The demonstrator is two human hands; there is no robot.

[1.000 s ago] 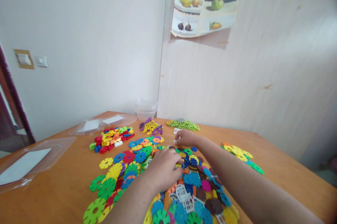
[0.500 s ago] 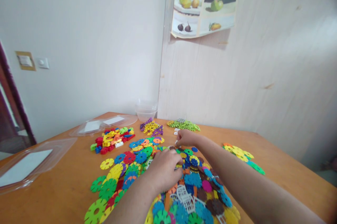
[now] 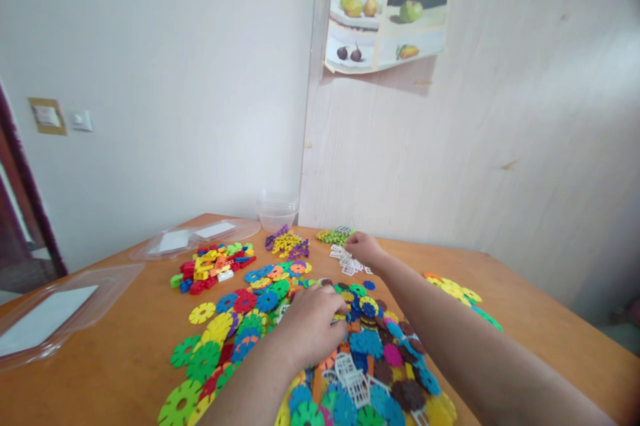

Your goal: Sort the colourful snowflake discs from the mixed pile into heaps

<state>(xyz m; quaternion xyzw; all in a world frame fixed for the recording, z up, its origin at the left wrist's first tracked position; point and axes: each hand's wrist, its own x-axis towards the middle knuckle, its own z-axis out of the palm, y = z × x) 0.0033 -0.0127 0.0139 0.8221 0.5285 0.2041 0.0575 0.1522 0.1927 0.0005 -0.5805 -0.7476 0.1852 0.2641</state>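
Observation:
My left hand (image 3: 316,321) rests low over a mixed heap of plastic snowflake discs (image 3: 367,341). Its thumb and forefinger are apart, while the other fingertips are hidden behind the hand. Farther back, my right hand (image 3: 364,247) has its fingers drawn together above a small group of white lattice pieces (image 3: 350,262). Anything between those fingertips is too small to make out. Just behind and left of it lies a pile of green pieces (image 3: 334,235), partly covered by the hand. A white chair-like piece (image 3: 356,386) lies on the heap's near side.
Coloured building bricks (image 3: 213,267) and yellow and purple pieces (image 3: 287,244) form piles at the back left. Behind stands a clear plastic bowl (image 3: 278,213). Clear lids (image 3: 107,286) lie at the left. More yellow and green discs (image 3: 457,291) are at the right.
My right hand has moved away from me and slightly right, from the heap's far edge toward the green pile, uncovering the white lattice pieces. My left hand has stayed in place.

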